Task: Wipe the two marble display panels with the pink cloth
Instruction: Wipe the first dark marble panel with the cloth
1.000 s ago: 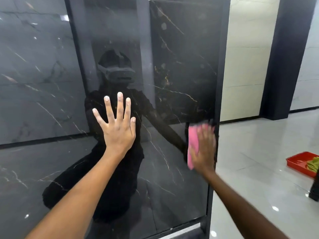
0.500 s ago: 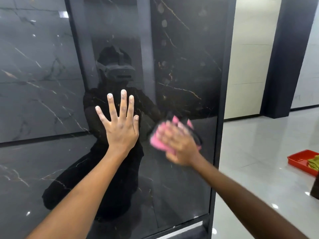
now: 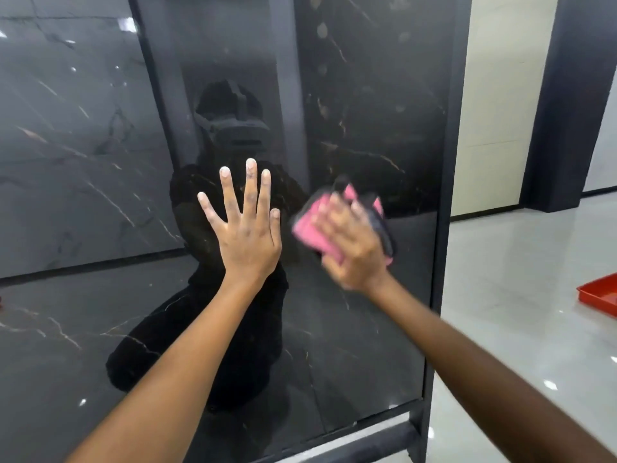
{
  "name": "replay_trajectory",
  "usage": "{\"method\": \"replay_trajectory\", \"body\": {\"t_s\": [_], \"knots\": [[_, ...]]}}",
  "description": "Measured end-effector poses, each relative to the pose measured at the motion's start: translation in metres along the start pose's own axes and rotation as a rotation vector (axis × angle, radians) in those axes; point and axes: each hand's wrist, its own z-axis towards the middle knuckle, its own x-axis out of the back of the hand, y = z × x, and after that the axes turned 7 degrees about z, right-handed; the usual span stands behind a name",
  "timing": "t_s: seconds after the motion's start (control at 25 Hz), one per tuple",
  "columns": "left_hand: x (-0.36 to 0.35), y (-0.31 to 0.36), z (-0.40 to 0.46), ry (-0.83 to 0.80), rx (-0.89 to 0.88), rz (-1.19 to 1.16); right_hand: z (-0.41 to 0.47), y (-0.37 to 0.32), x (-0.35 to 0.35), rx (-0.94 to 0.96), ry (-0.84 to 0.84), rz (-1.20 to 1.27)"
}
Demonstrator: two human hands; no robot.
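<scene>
Glossy black gold-veined marble panel (image 3: 350, 329) fills the view: left hand (image 3: 247, 238) braces flat, fingers spread; right hand (image 3: 354, 252) presses the folded pink cloth (image 3: 309, 225) against it. Best keep even pressure, overlapping strokes toward smudges higher up.

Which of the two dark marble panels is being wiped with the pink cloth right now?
The framed panel on the right. Both hands are on it: the right hand presses the pink cloth against it, the left hand lies flat. The left panel is untouched.
</scene>
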Motion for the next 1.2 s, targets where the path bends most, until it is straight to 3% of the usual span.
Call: {"method": "replay_trajectory", "body": {"t_s": [0.12,0.2,0.24,0.32,0.44,0.48,0.52,0.56,0.64,0.72,0.8,0.88,0.96,1.04,1.12,1.2], "knots": [[0.014,0.008,-0.043,-0.075,0.115,-0.179,-0.133,-0.035,-0.007,0.349,-0.582,-0.117],[0.020,0.015,-0.098,-0.162,0.210,-0.214,-0.152,-0.019,0.012,0.523,-0.816,-0.055],[0.018,0.014,-0.123,-0.196,0.220,-0.196,-0.136,-0.003,0.021,0.558,-0.800,-0.028],[0.003,0.002,-0.153,-0.220,0.166,-0.114,-0.077,0.033,0.039,0.437,-0.562,-0.084],[-0.024,-0.010,-0.159,-0.099,0.094,0.004,0.010,0.056,0.043,-0.110,-0.038,-0.205],[-0.030,-0.010,-0.162,-0.059,0.083,0.024,0.011,0.046,0.028,-0.221,0.058,-0.196],[-0.033,-0.010,-0.164,-0.036,0.076,0.036,-0.005,0.030,0.010,-0.191,0.059,-0.197],[-0.034,-0.010,-0.166,-0.023,0.069,0.043,-0.037,0.010,-0.007,-0.050,-0.057,-0.185],[-0.035,-0.012,-0.166,-0.023,0.057,0.035,-0.125,-0.022,-0.021,0.338,-0.436,-0.189],[-0.035,-0.013,-0.166,-0.024,0.041,0.055,-0.181,-0.022,-0.004,0.584,-0.731,-0.207],[-0.035,-0.012,-0.166,-0.022,0.038,0.064,-0.171,0.009,0.017,0.667,-0.768,-0.187],[-0.034,-0.012,-0.168,-0.030,0.040,0.054,-0.118,0.045,0.034,0.485,-0.541,-0.255],[-0.035,-0.011,-0.169,-0.038,0.047,0.045,-0.059,0.069,0.043,0.069,-0.188,-0.256],[-0.036,-0.011,-0.170,-0.028,0.049,0.031,-0.050,0.054,0.027,-0.282,0.061,-0.202],[-0.037,-0.012,-0.169,-0.026,0.038,0.057,-0.110,0.015,-0.003,-0.334,0.031,-0.222],[-0.036,-0.013,-0.170,-0.034,0.037,0.071,-0.194,-0.023,-0.013,-0.269,-0.190,-0.260]]}}
